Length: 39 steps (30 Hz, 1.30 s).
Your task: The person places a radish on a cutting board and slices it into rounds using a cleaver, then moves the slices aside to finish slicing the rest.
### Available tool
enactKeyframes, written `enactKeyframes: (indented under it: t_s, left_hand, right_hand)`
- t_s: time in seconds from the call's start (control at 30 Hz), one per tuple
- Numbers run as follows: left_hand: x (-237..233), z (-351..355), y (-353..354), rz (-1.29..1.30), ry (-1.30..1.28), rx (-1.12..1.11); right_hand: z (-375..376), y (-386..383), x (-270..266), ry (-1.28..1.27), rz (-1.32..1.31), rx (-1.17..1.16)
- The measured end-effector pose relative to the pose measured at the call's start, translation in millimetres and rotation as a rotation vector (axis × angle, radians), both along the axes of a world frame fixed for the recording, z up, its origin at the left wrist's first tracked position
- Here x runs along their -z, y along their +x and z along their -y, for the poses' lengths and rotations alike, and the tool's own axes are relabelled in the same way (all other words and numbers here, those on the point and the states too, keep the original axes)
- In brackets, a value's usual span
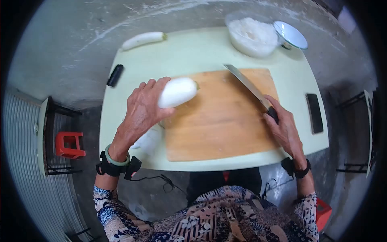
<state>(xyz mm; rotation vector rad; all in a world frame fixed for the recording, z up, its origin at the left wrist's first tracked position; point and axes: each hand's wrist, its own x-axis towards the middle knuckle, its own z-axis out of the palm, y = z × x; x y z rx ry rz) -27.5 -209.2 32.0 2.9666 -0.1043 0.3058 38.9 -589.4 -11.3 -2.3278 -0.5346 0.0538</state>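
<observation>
My left hand (147, 101) is wrapped round a thick white radish (178, 92), its greenish end pointing right over the left edge of the wooden cutting board (213, 133). In my right hand (284, 127) is the dark handle of a kitchen knife (249, 85); its long blade slants up and left above the board's right half. A pale, whitish heap (148, 140), perhaps in a thin bag, lies under my left wrist beside the board, partly hidden by my arm.
On the pale green table (189, 44) a second white radish (144, 40) lies at the back left, near a black object (115, 75). A clear bowl of white shreds (254, 38) and an enamel bowl (291, 35) stand back right. A phone (315, 113) lies at the right edge.
</observation>
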Motion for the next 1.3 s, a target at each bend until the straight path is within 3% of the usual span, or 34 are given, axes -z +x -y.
enactKeyframes:
  t_s: [0.1,0.27,0.4,0.5,0.93,1.1,1.23,1.3]
  left_hand:
    - [1.5,38.1,-4.8,-0.045,-0.135,0.079]
    - [-2.1,83.1,-9.1,-0.206,-0.168,0.097]
    - [-0.7,82.2,-7.3,-0.177,-0.072,0.096]
    - [-2.7,82.6,-10.4,-0.237,-0.087,0.084]
    - [-1.7,89.0,-2.7,-0.170,-0.083,0.130]
    - [-5.9,89.6,-3.3,-0.247,-0.087,0.097]
    - [-4.3,87.8,-1.9,-0.257,-0.089,0.110]
    - [-4.9,88.3,0.7,-0.281,-0.114,0.115]
  right_hand:
    - [-7.4,-23.3,-29.4,0.105,-0.229,-0.034]
    - [-10.1,-61.3,-63.1,0.179,-0.373,-0.026]
    - [-15.1,-71.3,-47.4,0.256,-0.230,-0.060]
    - [-12.1,-74.6,-48.5,0.227,-0.340,-0.110]
    - [-11.5,-77.6,-63.4,0.222,-0.271,-0.082]
    - [-11.5,-69.9,-79.9,0.118,-0.496,-0.145]
    - [-12.9,-68.1,-78.5,0.078,-0.467,-0.177]
    - [-13.7,-71.0,-70.6,0.097,-0.167,-0.227]
